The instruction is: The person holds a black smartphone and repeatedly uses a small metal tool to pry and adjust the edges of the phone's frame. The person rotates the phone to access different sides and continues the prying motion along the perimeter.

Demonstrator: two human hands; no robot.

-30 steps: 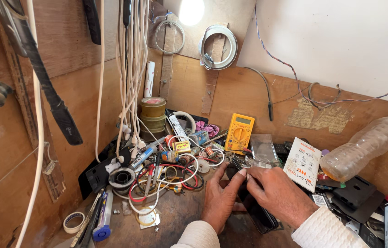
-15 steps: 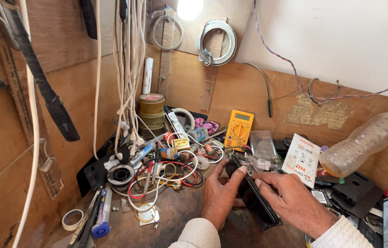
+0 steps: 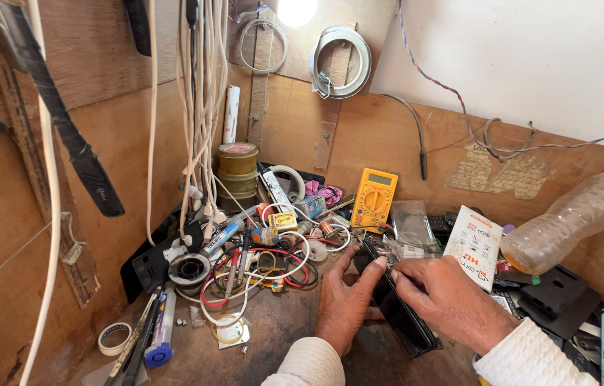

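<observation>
I have both hands on a black phone (image 3: pixel 398 314) lying on the wooden bench (image 3: pixel 280 336): my left hand (image 3: pixel 345 300) is closed on its left edge, thumb pressed at the top end, while my right hand (image 3: pixel 448 297) pinches the upper right edge with curled fingers. Just beyond the phone sits a yellow multimeter (image 3: pixel 373 199), and to its left a tangle of red and white wires (image 3: pixel 259 268). A plastic bottle (image 3: pixel 566 218) lies tilted at the right
</observation>
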